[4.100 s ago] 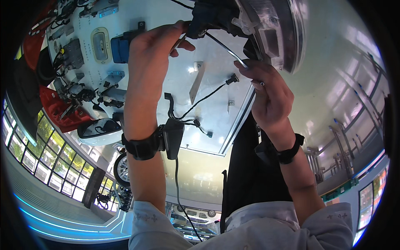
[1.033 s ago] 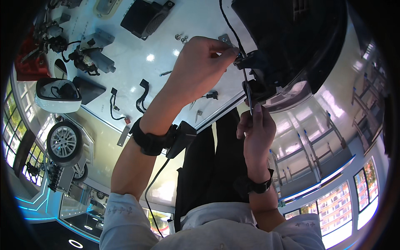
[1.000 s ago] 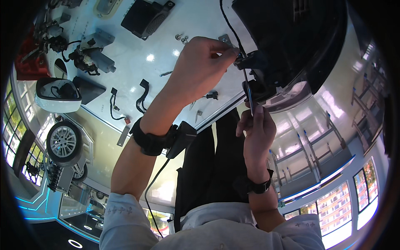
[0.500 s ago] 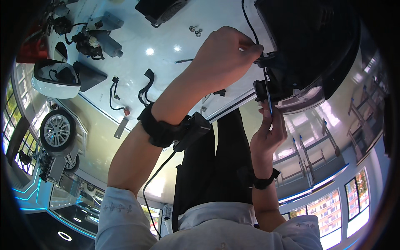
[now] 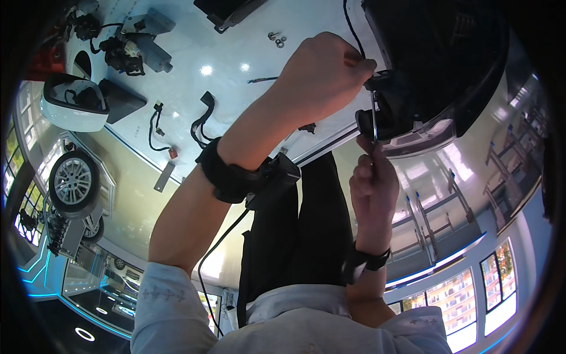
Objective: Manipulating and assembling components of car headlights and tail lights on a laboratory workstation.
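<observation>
My left hand [image 5: 324, 71] reaches across with thumb and fingers pinched together against a dark bracket on the edge of a large black car part [image 5: 436, 65]. A thin black cable [image 5: 352, 26] runs down to those fingertips; what they pinch is hidden. Below it my right hand [image 5: 375, 186] is closed around a slim tool with a straight metal shaft [image 5: 374, 121]. Its handle is covered by the fingers. The shaft points up toward the bracket, passing a round black piece [image 5: 365, 122] on the part's near corner. A clear lens strip [image 5: 427, 138] lines the lower edge.
Several small metal fasteners [image 5: 277, 39] lie on the white table [image 5: 230, 53]. Short wire harnesses [image 5: 203, 118], a flat metal strip [image 5: 165, 177], a side mirror [image 5: 79, 106] and motor-like parts [image 5: 135, 53] are to the left. A black box [image 5: 233, 12] sits at the top.
My right hand has turned and now wraps more tightly around the tool, which stands more upright. My left hand stays at the bracket. The view has shifted slightly.
</observation>
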Motion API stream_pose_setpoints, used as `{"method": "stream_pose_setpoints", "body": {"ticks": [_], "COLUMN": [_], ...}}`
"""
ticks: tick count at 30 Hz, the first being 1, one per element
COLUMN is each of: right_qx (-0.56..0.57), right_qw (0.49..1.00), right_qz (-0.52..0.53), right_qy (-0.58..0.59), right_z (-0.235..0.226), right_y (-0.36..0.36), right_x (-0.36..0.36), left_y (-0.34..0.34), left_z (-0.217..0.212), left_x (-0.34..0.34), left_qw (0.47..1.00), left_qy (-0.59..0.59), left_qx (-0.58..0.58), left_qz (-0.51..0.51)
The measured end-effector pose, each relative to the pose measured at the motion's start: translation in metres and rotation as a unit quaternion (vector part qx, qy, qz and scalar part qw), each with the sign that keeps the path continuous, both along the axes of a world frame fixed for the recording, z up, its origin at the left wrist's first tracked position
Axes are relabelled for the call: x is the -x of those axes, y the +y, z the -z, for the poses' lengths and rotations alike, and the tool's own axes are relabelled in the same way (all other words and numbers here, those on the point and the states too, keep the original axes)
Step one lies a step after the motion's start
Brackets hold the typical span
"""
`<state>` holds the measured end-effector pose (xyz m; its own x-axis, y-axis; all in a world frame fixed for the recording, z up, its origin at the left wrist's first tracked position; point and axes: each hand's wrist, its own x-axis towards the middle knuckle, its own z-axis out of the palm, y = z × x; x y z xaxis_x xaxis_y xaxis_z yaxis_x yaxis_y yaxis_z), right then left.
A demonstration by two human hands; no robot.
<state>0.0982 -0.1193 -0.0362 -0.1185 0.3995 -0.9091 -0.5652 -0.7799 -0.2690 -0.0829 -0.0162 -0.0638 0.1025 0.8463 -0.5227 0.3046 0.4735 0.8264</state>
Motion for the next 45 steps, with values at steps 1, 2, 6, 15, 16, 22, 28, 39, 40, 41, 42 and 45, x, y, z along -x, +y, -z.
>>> {"method": "stream_pose_setpoints", "body": {"ticks": [1, 2, 6, 15, 16, 22, 28, 39, 40, 41, 42, 45], "right_qx": [-0.076, -0.183, -0.318, -0.358, -0.362, -0.126, -0.024, -0.231, -0.264, -0.305, -0.313, -0.374], "right_qw": [0.98, 0.922, 0.76, 0.722, 0.725, 0.98, 0.932, 0.877, 0.811, 0.748, 0.741, 0.637], "right_qz": [-0.098, -0.188, -0.326, -0.307, -0.31, -0.07, 0.155, -0.214, -0.285, -0.332, -0.335, -0.376], "right_qy": [-0.157, -0.283, -0.463, -0.505, -0.498, -0.134, 0.327, -0.362, -0.437, -0.486, -0.49, -0.56], "right_z": [0.001, 0.003, 0.009, 0.019, 0.018, 0.013, 0.016, 0.014, 0.015, 0.017, 0.019, 0.023], "right_y": [-0.005, -0.008, -0.015, -0.01, -0.009, 0.0, -0.003, -0.017, -0.019, -0.02, -0.021, -0.021], "right_x": [0.007, 0.011, 0.012, 0.003, 0.003, -0.008, -0.01, 0.004, 0.003, 0.002, 0.001, 0.001], "left_y": [0.0, 0.0, 0.002, -0.001, -0.002, 0.0, -0.001, -0.001, -0.002, -0.002, -0.002, -0.002], "left_z": [0.0, -0.001, -0.001, 0.003, 0.003, -0.001, 0.0, 0.008, 0.009, 0.009, 0.01, 0.01], "left_x": [0.001, 0.001, 0.0, 0.0, -0.001, -0.001, 0.0, 0.003, 0.002, 0.002, 0.003, 0.004], "left_qw": [1.0, 0.999, 0.999, 0.999, 0.999, 1.0, 0.999, 0.995, 0.995, 0.994, 0.994, 0.992], "left_qy": [0.006, 0.011, 0.004, 0.007, 0.009, 0.008, 0.015, 0.026, 0.022, 0.019, 0.019, 0.023], "left_qx": [0.019, 0.038, 0.036, 0.02, 0.02, 0.002, -0.02, -0.069, -0.077, -0.085, -0.085, -0.097], "left_qz": [0.012, 0.025, 0.016, 0.032, 0.025, 0.024, 0.039, 0.071, 0.065, 0.059, 0.06, 0.079]}}
